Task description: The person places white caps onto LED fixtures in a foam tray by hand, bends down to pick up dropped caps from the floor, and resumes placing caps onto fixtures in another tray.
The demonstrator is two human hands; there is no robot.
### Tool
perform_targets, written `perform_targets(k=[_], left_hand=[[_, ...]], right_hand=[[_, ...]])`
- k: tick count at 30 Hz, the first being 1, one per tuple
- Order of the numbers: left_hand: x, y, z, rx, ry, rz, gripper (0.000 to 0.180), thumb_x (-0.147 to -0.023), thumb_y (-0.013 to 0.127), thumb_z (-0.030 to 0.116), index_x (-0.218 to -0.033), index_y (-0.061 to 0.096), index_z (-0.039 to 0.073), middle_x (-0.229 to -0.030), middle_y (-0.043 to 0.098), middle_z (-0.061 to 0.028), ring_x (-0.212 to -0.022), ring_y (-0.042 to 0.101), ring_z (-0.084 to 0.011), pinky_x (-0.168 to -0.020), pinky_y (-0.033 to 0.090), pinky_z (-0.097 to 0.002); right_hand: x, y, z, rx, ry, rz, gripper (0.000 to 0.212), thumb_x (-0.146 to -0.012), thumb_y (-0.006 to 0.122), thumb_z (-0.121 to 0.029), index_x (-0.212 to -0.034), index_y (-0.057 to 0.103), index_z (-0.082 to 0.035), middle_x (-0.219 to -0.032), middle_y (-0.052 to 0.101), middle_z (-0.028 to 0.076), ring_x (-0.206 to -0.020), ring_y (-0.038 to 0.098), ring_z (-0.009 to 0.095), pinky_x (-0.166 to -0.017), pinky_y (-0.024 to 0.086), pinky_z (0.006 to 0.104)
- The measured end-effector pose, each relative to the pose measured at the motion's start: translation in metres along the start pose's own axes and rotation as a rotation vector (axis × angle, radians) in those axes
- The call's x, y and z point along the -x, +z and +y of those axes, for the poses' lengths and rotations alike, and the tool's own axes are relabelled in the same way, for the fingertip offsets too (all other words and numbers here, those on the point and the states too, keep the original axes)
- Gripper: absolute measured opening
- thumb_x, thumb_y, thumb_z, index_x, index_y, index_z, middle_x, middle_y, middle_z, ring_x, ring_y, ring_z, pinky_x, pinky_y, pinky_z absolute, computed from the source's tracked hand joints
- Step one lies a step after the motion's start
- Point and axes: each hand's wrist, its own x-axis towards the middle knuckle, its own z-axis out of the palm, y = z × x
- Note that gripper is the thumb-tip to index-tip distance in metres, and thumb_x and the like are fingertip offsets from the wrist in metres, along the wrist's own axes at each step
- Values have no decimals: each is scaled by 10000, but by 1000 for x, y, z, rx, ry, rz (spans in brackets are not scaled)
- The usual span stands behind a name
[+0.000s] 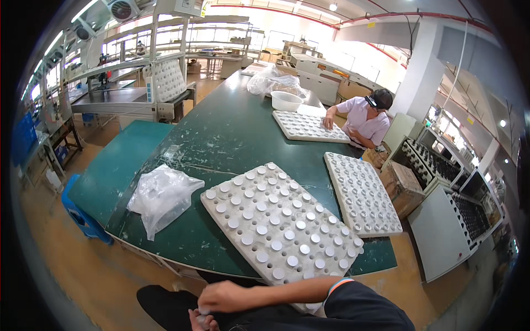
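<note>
Close to my body at the lower edge, my right hand [227, 297] is closed, its fingertips bent down over my left hand [202, 322]. The left hand's fingers curl around small whitish pieces [203, 312], too small and covered to tell their exact kind. What the right fingertips grip is hidden. Beyond my right forearm lies a pale foam tray [255, 222] with rows of holes, many topped by round white discs [301, 225]. The forearm passes over the tray's near end. Both hands are apart from the tray's discs.
The green table [221, 132] carries a crumpled clear plastic bag [163, 197], a second filled tray [364, 193], a farther tray [309, 128] and a white tub [286, 101]. A co-worker [367, 117] reaches over the farther tray. A blue stool [83, 212] stands at left, cartons [402, 187] at right.
</note>
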Motion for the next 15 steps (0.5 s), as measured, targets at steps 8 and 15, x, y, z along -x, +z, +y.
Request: perform_targets(k=[8,15], left_hand=[[-39,-49,26,107,-162,-226,226,-948,496,302,-835,519,108,-779,518,-27,-631,480,-106,-451,351,-210],[-56,-90,82,-98,55,-118,296,-952,487,332,-774,480,95,-718,505,-28,-559,468,-75,-402,330,-200]], right_hand=[[-60,20,-19,214,139,67,373,-704,702,-121,-1071,631,-123,-983,624,73,-1000,539,282,-824,433,402],[-127,36,83,635,261,30,643,-691,731,-176,-1287,491,-158,-1343,409,118,-1226,387,310,-978,291,431]])
